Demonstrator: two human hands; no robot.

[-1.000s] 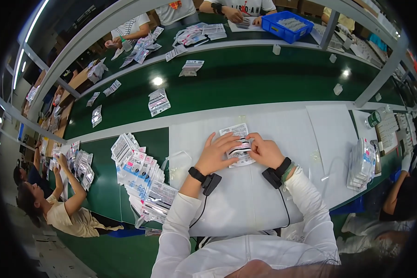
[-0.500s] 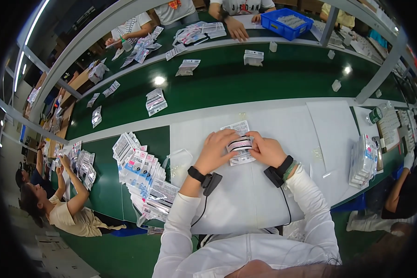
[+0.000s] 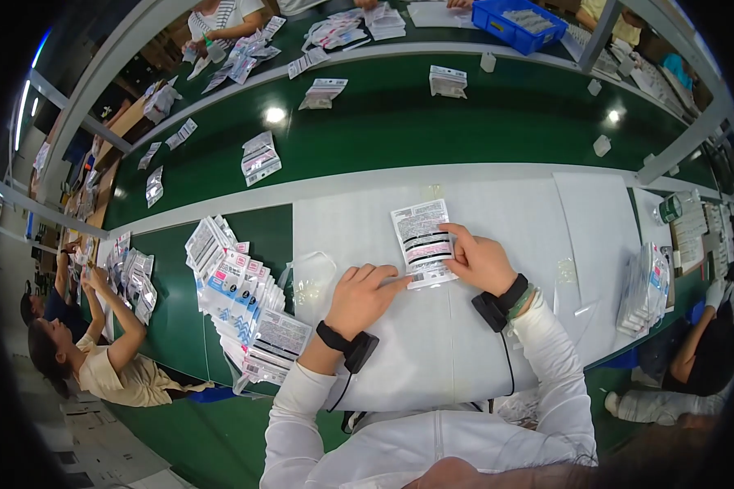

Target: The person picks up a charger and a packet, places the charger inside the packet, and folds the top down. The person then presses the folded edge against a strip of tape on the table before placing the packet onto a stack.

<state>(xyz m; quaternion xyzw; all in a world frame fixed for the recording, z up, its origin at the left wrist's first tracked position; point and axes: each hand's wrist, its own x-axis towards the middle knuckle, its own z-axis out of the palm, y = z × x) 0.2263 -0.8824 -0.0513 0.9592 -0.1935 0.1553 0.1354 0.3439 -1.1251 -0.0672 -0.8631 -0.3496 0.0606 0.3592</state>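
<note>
A flat printed pouch [image 3: 422, 238] with black and pink bands lies on the white sheet [image 3: 359, 220] in front of me, its printed side up. At its right edge is my right hand [image 3: 483, 262], index finger and thumb apart and resting on the pouch, the other fingers curled. My left hand [image 3: 365, 300] lies palm down beside the lower left corner, fingers stretched out, one fingertip at the pouch's edge. Black straps with small dark boxes sit on both wrists.
A fanned pile of similar pouches [image 3: 240, 297] lies at my left. More pouches [image 3: 644, 289] stand stacked at the right. Beyond the work surface runs a green belt [image 3: 367, 134] with scattered pouches. A blue bin [image 3: 518, 24] stands across it. Other people work at the left, right and far side.
My left hand has come off the pouch's upper part and moved down and left. More of the print is uncovered; my right hand stays at the right edge.
</note>
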